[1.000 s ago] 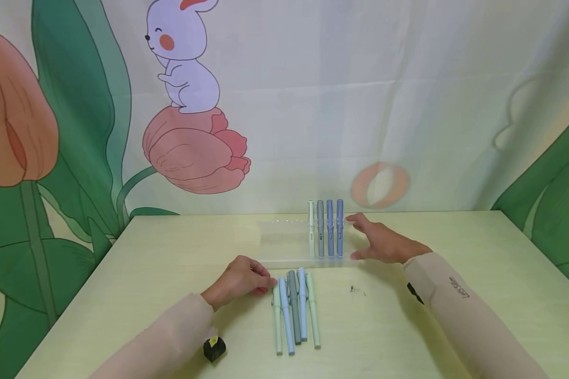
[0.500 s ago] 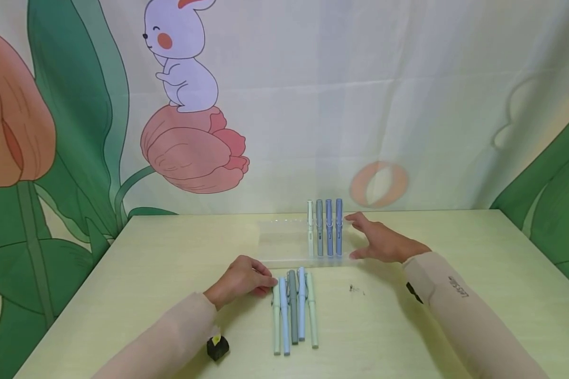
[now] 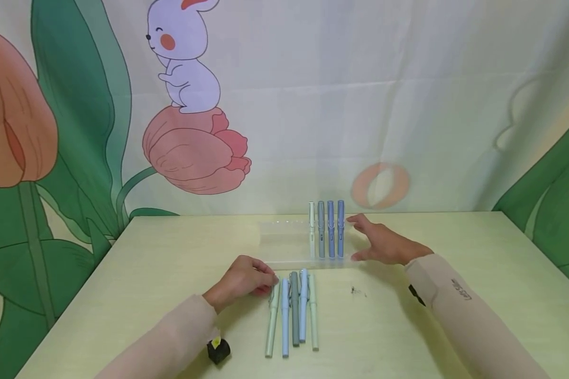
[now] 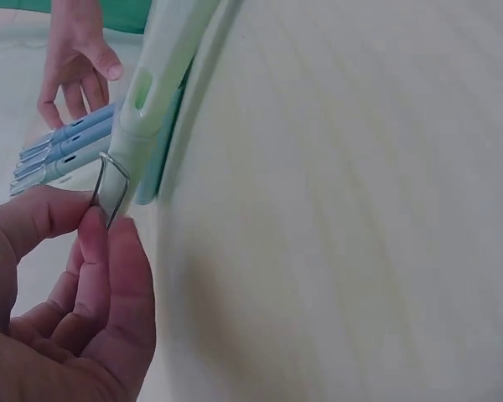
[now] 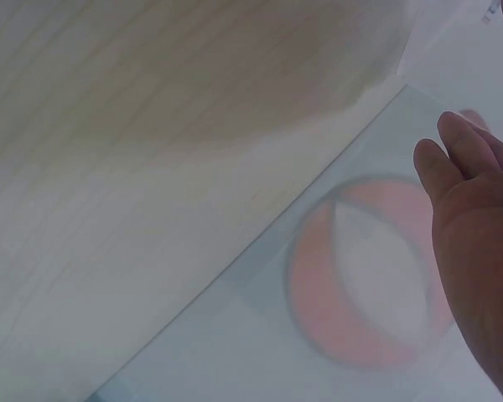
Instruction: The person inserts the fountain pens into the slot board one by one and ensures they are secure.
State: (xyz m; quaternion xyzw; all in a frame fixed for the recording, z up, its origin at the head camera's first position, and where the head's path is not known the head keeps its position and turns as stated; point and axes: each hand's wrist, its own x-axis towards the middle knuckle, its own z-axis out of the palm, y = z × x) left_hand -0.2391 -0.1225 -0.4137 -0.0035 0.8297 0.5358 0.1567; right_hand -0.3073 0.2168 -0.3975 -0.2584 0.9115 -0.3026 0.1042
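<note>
- Right now the left hand (image 3: 239,280) pinches the wire clip (image 4: 111,186) of the pale green pen (image 3: 272,325), the leftmost of five pens lying side by side on the bench (image 3: 170,263).
- That pen looks light, stiff and smooth-barrelled, so I'd judge it could roll or slip; the clip end seems a fair place to lift it, though gripping the barrel would likely be steadier.
- Its tail is splayed a little away from its neighbours (image 3: 295,315).
- The right hand (image 3: 384,243), fingers straight and apart, rests against the end of the clear pen rack (image 3: 284,243), where four pens (image 3: 326,229) stand upright.
</note>
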